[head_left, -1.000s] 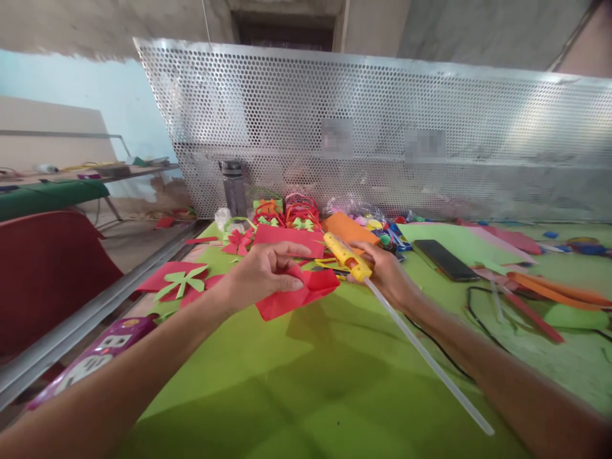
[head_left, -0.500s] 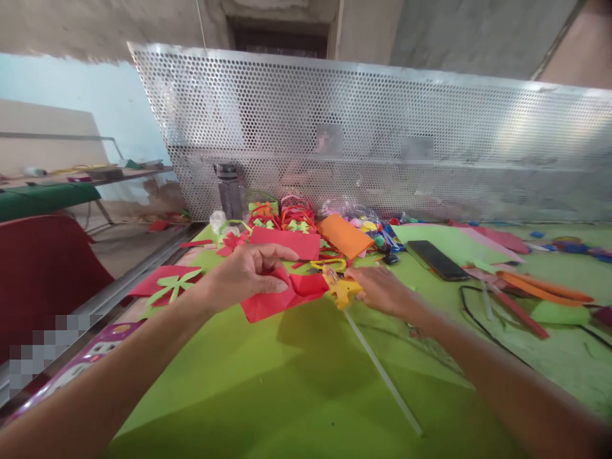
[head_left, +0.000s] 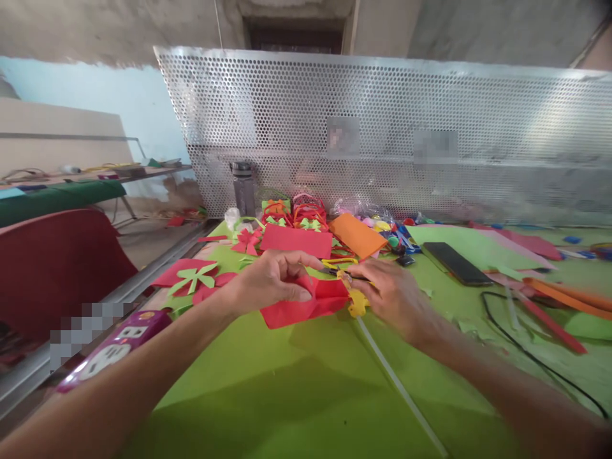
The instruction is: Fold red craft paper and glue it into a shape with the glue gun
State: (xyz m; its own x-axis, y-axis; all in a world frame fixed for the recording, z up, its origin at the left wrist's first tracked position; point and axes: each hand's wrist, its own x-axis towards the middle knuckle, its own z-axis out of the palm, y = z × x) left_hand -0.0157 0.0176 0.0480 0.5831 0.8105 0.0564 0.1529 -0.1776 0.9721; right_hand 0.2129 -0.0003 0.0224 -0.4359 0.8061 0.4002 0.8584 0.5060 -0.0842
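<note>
In the middle of the head view, my left hand (head_left: 277, 284) pinches a folded piece of red sheet (head_left: 282, 313) between thumb and fingers. The red piece bends open on its right side, where it meets a yellow hot glue gun (head_left: 357, 303). My right hand (head_left: 394, 299) is closed around the gun from the right, and its fingers partly cover it. A long whitish glue stick (head_left: 401, 386) runs from the gun toward the lower right. Just behind the hands lies a yellow loop-shaped handle (head_left: 340, 261), with dark metal beside it.
Behind are a flat red piece (head_left: 296, 242), an orange piece (head_left: 357, 234), small red bags (head_left: 309, 217) and a bottle (head_left: 243, 191). A phone (head_left: 456, 263) and black cable (head_left: 526, 350) lie right. A purple power strip (head_left: 117, 347) sits left. Perforated metal (head_left: 296, 108) stands behind.
The view has shifted slightly, so the scene sits further right. My right hand's fingers have come further over the glue gun. My left hand keeps its pinch on the red sheet.
</note>
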